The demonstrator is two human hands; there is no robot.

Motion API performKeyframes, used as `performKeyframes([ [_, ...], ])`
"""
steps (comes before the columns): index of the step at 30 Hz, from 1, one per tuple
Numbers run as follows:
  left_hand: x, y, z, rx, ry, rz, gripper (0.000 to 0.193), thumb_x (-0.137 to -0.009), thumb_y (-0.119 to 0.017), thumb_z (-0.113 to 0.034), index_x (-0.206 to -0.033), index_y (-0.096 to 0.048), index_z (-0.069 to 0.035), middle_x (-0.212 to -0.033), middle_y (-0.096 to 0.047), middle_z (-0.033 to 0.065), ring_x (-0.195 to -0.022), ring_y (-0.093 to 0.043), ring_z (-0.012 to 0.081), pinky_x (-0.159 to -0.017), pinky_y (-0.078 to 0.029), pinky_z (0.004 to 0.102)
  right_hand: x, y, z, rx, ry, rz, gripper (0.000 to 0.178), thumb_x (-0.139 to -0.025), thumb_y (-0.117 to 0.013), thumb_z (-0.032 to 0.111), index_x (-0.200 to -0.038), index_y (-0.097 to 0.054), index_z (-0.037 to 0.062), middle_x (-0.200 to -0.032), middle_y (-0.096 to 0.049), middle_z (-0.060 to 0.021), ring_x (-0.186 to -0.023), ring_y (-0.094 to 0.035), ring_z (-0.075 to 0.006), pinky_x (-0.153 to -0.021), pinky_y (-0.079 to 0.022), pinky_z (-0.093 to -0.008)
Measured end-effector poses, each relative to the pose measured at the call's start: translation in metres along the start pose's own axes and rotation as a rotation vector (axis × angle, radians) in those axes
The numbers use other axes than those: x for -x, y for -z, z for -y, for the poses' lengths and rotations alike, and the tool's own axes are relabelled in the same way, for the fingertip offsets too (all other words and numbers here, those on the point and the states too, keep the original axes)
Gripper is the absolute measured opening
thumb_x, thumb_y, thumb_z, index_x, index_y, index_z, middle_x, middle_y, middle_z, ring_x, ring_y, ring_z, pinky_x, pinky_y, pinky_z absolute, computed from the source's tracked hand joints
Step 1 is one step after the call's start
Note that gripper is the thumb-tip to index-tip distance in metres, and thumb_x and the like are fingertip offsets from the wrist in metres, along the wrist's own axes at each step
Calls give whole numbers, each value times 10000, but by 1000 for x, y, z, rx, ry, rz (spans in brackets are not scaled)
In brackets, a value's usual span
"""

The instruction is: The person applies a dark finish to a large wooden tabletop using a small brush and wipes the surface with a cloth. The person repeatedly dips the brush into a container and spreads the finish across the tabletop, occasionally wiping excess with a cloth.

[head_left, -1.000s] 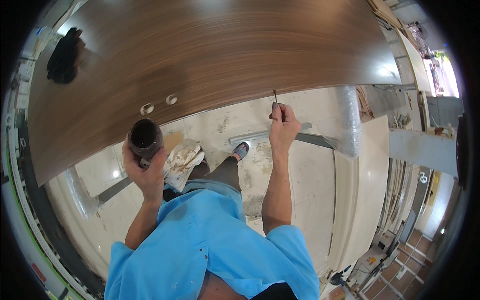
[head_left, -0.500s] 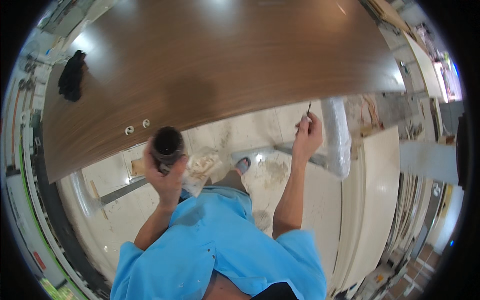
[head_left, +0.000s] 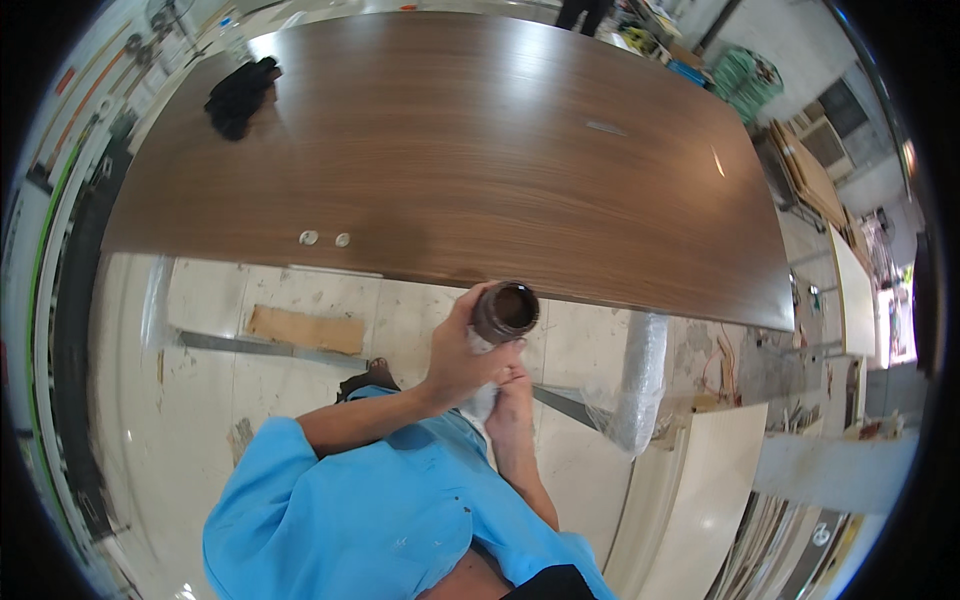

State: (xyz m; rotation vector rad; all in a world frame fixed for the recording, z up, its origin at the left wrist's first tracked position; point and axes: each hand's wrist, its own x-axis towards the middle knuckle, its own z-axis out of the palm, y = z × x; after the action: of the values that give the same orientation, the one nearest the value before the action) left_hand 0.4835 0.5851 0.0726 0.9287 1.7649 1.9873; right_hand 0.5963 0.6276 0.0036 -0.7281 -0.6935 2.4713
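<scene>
My left hand [head_left: 455, 352] is wrapped round an open-topped jar [head_left: 508, 310] with dark brown contents, held just off the near edge of a brown wood-grain panel [head_left: 470, 150]. Close under the jar is my right hand [head_left: 512, 402], its fingers closed and partly covered by the left hand. What those fingers hold is hidden. Crumpled clear plastic [head_left: 480, 402] shows below the hands. Two small whitish round pieces [head_left: 309, 238] lie on the panel near its front edge, left of the jar.
At the panel's far left lies a black cloth [head_left: 240, 98]. A plastic-wrapped support [head_left: 642, 385] stands under the right side. Cardboard [head_left: 305, 328] lies below on the left. Pale boards [head_left: 700, 490] stand at the right. Another person's legs [head_left: 583, 14] show beyond the panel.
The view has shifted, showing more of the panel. My left hand has carried the jar to the right. My right hand, which held a thin dark stick, has come in beneath the jar.
</scene>
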Motion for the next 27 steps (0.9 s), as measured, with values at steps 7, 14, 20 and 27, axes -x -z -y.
performKeyframes([
  [7, -12, 15, -21, 27, -60, -9, 704, -771, -807, -45, -1387, -468, -6, -1231, -637, 96, -1138, -600, 161, -999, -455, 313, -86, 47, 169, 1274, 1040, -585, 516, -956, -601, 96, -1443, -474, -18, -1441, -534, -205, -1304, -527, -368, -1101, -402, -475],
  [14, 1, 80, -8, -120, -49, -295, 732, -768, -808, -39, -1401, -443, 7, -1251, -618, 115, -1164, -594, 179, -1021, -457, 326, -194, 30, 196, 2101, 842, -262, 652, -955, -618, 339, -1480, -435, -2, -1550, -399, -218, -1458, -333, -371, -1201, -226, -489],
  [20, 30, 146, 16, -227, -2, -684, 706, -751, -822, -46, -1361, -474, 18, -1204, -650, 153, -1085, -650, 222, -954, -502, 333, -315, -76, 122, 2131, 829, -79, 682, -985, -515, 439, -1478, -427, -24, -1553, -388, -231, -1451, -332, -386, -1191, -213, -516],
  [27, 41, 213, 10, -376, -83, -904, 706, -754, -800, -15, -1369, -457, 47, -1221, -623, 155, -1097, -623, 211, -958, -497, 328, -362, -268, -75, 1883, 1069, 374, 622, -931, -615, 406, -1363, -509, -28, -1454, -493, -222, -1349, -439, -401, -1124, -302, -537],
])
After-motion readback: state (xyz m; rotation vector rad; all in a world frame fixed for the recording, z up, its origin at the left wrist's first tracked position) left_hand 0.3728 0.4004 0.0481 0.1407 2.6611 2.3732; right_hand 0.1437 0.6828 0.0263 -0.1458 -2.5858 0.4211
